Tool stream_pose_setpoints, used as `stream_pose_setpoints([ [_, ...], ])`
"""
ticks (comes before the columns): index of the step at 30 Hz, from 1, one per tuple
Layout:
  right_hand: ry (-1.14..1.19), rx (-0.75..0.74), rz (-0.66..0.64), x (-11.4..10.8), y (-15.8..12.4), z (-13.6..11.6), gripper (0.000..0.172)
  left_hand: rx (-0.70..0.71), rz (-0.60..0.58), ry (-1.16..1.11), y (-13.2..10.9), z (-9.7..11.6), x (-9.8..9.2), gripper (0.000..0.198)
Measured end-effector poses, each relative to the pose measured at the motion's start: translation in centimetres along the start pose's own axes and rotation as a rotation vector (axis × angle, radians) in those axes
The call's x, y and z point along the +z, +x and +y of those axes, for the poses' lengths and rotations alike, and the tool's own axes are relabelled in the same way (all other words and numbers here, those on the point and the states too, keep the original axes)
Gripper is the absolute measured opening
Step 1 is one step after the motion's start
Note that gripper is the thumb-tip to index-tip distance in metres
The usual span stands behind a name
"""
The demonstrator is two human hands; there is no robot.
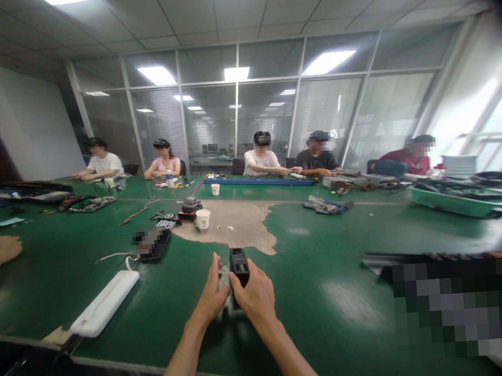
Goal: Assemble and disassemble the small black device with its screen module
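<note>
A small black box-shaped device [239, 262] with openings on its face is held upright above the green table [310, 298]. My right hand [256, 291] grips it from the right, thumb on the near side. Just left of the device is my left hand [212, 294], its fingers raised and thumb apart, with a narrow gap between palm and device. Whether the left fingertips touch anything is not clear. A white paper cup [203, 219] stands beyond the hands on a bare brown patch [244, 217] of the table.
At the left lie a white power strip [106, 304] and a dark device [152, 243]. Pliers [326, 204] lie right of the brown patch. A green basket [458, 199] of cables stands at the right. Several people sit across the table; another person's hand [1, 251] is at the left edge.
</note>
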State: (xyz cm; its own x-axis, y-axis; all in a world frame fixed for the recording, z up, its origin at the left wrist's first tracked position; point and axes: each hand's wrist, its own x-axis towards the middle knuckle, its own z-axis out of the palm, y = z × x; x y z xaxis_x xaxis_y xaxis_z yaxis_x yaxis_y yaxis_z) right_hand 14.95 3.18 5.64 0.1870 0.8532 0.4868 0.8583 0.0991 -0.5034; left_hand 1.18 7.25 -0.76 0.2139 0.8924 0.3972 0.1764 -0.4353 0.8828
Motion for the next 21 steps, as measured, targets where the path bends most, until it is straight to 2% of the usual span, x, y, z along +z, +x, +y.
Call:
stream_pose_setpoints([
  [10,-0.082,-0.025,-0.076,1.6,-1.7,0.6,0.057,0.003,0.063,0.006,0.4,-1.2,0.0,0.084],
  [17,-0.027,-0.045,-0.047,2.7,-2.6,2.0,0.074,-0.023,0.080,0.020,0.5,-1.4,0.1,0.083],
  [21,-0.004,-0.051,-0.052,2.7,-2.5,2.1,0.065,-0.032,0.084,0.006,0.6,-1.4,0.1,0.074],
])
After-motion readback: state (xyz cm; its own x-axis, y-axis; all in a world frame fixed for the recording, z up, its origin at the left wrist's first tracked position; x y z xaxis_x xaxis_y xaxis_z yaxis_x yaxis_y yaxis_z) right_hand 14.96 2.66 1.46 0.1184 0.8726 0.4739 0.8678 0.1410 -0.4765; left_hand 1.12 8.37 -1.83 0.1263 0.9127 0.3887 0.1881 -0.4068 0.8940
